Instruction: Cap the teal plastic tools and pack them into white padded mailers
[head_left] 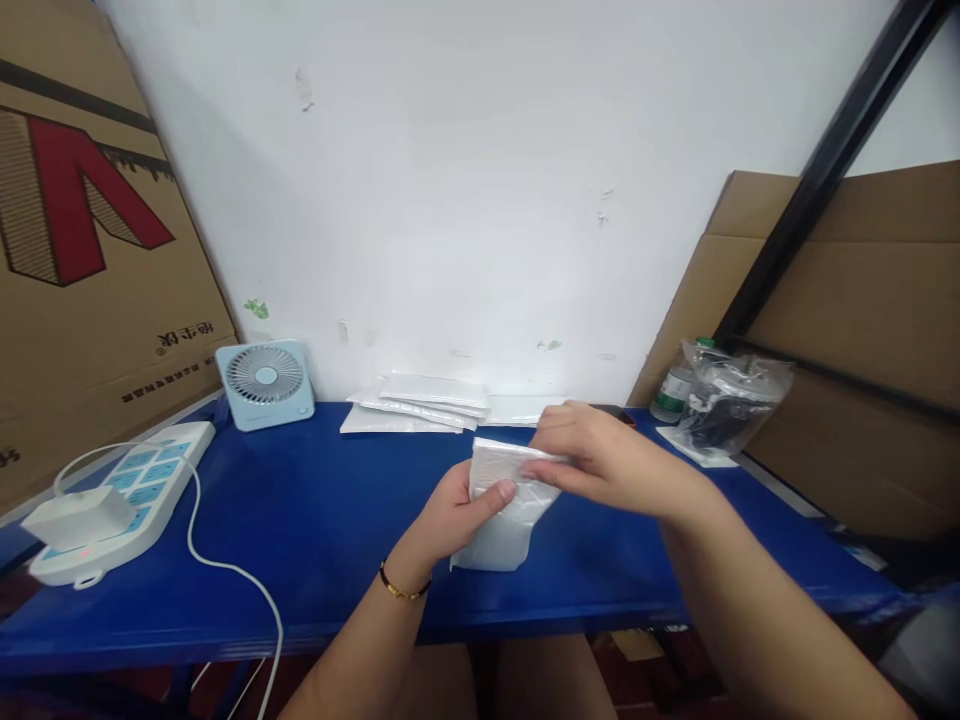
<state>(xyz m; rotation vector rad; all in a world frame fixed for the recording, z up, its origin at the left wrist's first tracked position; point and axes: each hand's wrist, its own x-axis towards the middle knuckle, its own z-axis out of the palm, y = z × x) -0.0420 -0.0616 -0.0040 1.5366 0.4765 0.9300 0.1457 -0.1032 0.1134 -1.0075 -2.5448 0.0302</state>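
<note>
A white, slightly see-through plastic bag [495, 535] hangs between my two hands over the front part of the blue table. My left hand [457, 512] grips its left side, thumb across the front face. At the top right edge, my right hand [589, 455] pinches the bag between thumb and fingers. Whether anything is inside the bag, I cannot tell. Behind my hands, a small pile of flat white packets [431, 395] lies against the wall, with another flat white packet [514, 408] beside it, partly covered by my right hand.
On the blue table [322, 540] stand a light blue fan [266, 383] and a white power strip [169, 465] with a plugged-in adapter and cable at left. At right are a water bottle [671, 393] and a clear bag with dark contents [727, 405]. Cardboard [847, 330] flanks the table.
</note>
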